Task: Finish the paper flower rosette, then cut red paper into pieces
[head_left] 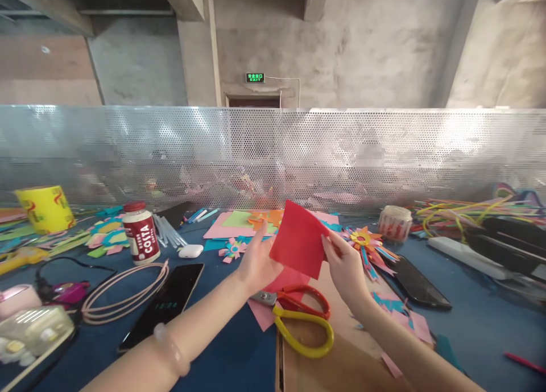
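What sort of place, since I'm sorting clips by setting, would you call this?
Probably a craft workroom in an industrial-style building: a bare concrete wall with a lit exit sign, and a blue table bearing scissors and a paper flower.

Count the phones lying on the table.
2. One phone, its clock lit, lies left of the left hand; the other phone lies right of the right hand. More could be hidden under the clutter.
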The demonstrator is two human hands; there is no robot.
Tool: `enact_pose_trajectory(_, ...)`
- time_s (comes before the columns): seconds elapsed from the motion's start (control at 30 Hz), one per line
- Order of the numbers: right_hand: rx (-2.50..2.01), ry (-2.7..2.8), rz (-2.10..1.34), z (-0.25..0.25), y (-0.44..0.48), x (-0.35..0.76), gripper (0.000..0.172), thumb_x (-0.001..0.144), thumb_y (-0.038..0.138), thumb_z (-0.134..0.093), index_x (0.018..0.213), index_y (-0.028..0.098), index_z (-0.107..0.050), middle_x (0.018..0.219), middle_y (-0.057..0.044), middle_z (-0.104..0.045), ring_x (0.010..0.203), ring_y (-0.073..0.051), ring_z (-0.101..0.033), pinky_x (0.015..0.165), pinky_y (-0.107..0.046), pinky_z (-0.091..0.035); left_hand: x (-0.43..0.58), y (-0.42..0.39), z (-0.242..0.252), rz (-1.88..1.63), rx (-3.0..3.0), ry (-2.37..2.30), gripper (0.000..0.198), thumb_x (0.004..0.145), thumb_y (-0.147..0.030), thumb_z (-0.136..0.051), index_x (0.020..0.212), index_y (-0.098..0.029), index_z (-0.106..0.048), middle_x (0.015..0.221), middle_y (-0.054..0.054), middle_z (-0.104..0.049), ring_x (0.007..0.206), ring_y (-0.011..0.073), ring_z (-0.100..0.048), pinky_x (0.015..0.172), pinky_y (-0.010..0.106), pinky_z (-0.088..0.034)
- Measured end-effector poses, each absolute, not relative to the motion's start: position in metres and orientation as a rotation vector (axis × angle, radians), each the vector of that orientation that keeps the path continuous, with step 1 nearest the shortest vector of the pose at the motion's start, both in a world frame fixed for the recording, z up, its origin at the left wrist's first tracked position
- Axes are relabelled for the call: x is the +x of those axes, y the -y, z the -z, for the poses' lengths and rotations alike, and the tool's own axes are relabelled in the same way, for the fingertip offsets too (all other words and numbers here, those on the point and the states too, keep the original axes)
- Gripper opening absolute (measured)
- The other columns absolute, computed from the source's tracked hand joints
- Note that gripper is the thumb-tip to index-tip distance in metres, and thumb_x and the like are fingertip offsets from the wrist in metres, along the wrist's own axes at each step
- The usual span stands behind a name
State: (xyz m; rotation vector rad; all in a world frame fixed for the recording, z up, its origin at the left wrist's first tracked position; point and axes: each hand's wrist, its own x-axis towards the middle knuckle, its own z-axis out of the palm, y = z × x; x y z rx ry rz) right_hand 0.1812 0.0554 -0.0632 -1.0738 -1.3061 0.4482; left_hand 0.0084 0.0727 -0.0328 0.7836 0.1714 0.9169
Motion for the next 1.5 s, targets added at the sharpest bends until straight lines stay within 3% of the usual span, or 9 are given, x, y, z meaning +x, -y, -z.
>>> enact_pose_trajectory(0.17,-0.978,1.259,-0.521,0.061,-0.055,0.185,0.038,0.083,0.035,-0.047,0.117,0.022,-0.057,0.096,-0.005,-0.068,0.079,-0.017,-0.063,0.071,-0.031,-0.052,0.024,-0.069,0.045,-1.017,0.733,-0.282,0.034,0.084,-0.018,-0.050,0.117,-0.012,-0.050,0.111,0.011,-0.062,0.108,0.0192,-0.055,0.094,0.031,-0.041)
enact_pose_trajectory(0.33,-0.992,1.448,-0.451,0.064,-0.052,0.186,0.039,0.086,0.028,-0.041,0.123,0.020,-0.052,0.068,-0.001,-0.066,0.059,-0.014,-0.062,0.062,-0.029,-0.051,0.019,-0.076,0.040,-1.053,0.782,-0.345,0.032,0.085,-0.027,-0.049,0.113,-0.012,-0.054,0.112,0.012,-0.062,0.100,0.0204,-0.058,0.085,0.031,-0.047)
enact_pose_trajectory(0.47,-0.949,1.620,-0.278,0.067,-0.053,0.186,0.037,0.086,0.022,-0.038,0.118,0.021,-0.056,0.074,-0.003,-0.061,0.060,-0.012,-0.059,0.061,-0.027,-0.049,0.013,-0.082,0.036,-1.079,0.802,-0.404,0.033,0.085,-0.034,-0.049,0.109,-0.013,-0.057,0.112,0.012,-0.062,0.097,0.0203,-0.059,0.078,0.030,-0.049)
enact_pose_trajectory(0.63,-0.959,1.656,-0.137,0.070,-0.052,0.185,0.037,0.085,0.020,-0.039,0.118,0.022,-0.056,0.069,-0.002,-0.057,0.062,-0.013,-0.055,0.060,-0.026,-0.046,0.013,-0.083,0.037,-1.185,0.802,-0.429,0.026,0.083,-0.028,-0.052,0.104,-0.015,-0.059,0.108,0.009,-0.063,0.092,0.0184,-0.060,0.075,0.029,-0.050)
enact_pose_trajectory(0.9,-1.045,1.471,-0.239,0.079,-0.051,0.182,0.038,0.087,0.023,-0.038,0.122,0.020,-0.052,0.067,-0.001,-0.061,0.058,-0.013,-0.058,0.060,-0.026,-0.047,0.012,-0.086,0.038,-1.309,0.879,-0.450,0.012,0.078,-0.017,-0.056,0.087,-0.013,-0.063,0.095,0.010,-0.068,0.082,0.0174,-0.064,0.072,0.027,-0.050)
enact_pose_trajectory(1.2,-1.056,1.450,-0.334,0.076,-0.046,0.179,0.026,0.088,0.033,-0.038,0.097,0.018,-0.058,0.064,-0.002,-0.062,0.057,-0.014,-0.061,0.057,-0.025,-0.049,0.003,-0.084,0.029,-1.332,1.108,-0.535,0.014,0.073,-0.018,-0.063,0.086,-0.012,-0.065,0.089,0.009,-0.069,0.074,0.0164,-0.065,0.063,0.024,-0.050)
enact_pose_trajectory(1.37,-1.065,1.419,-0.372,0.075,-0.045,0.177,0.024,0.087,0.036,-0.040,0.093,0.018,-0.055,0.062,-0.001,-0.061,0.054,-0.015,-0.062,0.053,-0.025,-0.050,0.000,-0.088,0.026,-1.292,1.092,-0.496,0.018,0.075,-0.019,-0.063,0.090,-0.011,-0.065,0.091,0.011,-0.069,0.080,0.0178,-0.065,0.072,0.028,-0.051)
enact_pose_trajectory(1.5,-1.090,1.416,-0.356,0.074,-0.045,0.177,0.025,0.087,0.034,-0.040,0.096,0.017,-0.055,0.059,0.000,-0.059,0.051,-0.014,-0.060,0.052,-0.024,-0.051,0.000,-0.091,0.025,-1.294,1.077,-0.527,0.017,0.080,-0.024,-0.057,0.089,-0.011,-0.065,0.089,0.011,-0.070,0.077,0.0172,-0.066,0.071,0.029,-0.052)
